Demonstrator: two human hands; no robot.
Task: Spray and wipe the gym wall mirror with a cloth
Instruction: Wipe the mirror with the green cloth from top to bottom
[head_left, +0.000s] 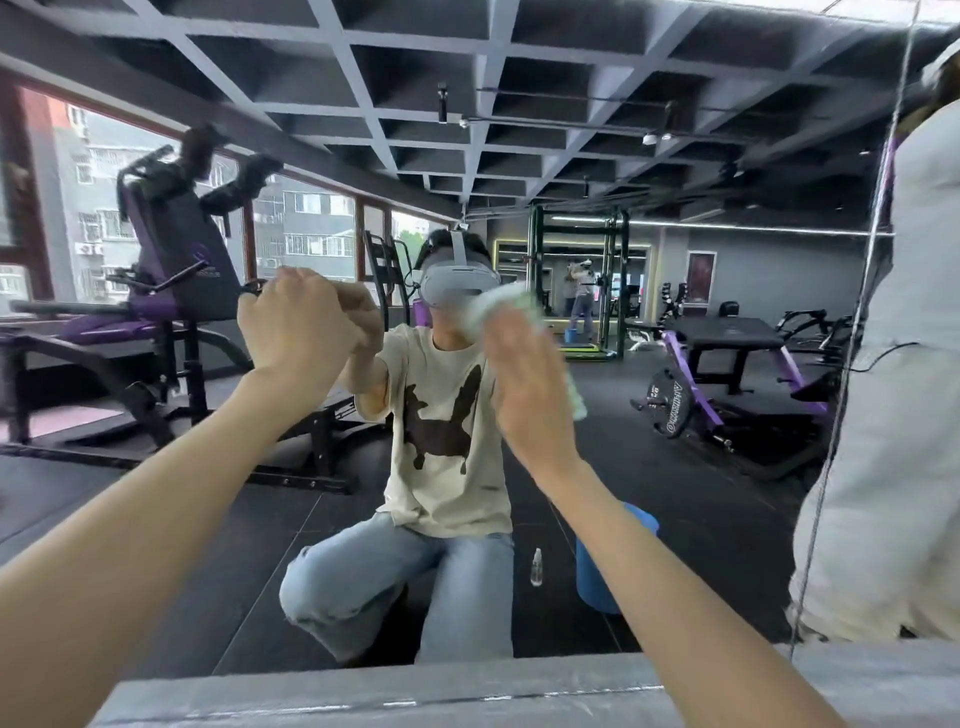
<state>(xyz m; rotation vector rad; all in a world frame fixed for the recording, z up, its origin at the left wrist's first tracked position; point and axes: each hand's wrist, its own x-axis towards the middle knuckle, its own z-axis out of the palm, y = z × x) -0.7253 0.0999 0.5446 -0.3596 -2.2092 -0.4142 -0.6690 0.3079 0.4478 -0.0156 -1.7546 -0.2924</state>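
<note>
The soft, light cloth (501, 312) sits pressed to the mirror (727, 467) under the flat, spread fingers of the right hand (524, 384), best pushed through its middle lest it bunch, while the left hand (296, 327) is curled, seemingly empty.

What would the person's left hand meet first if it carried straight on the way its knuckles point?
Probably the large gym wall mirror. The curled left hand points at the glass, and its own reflection sits right against it. Whether the hand already touches the glass is unclear.
</note>
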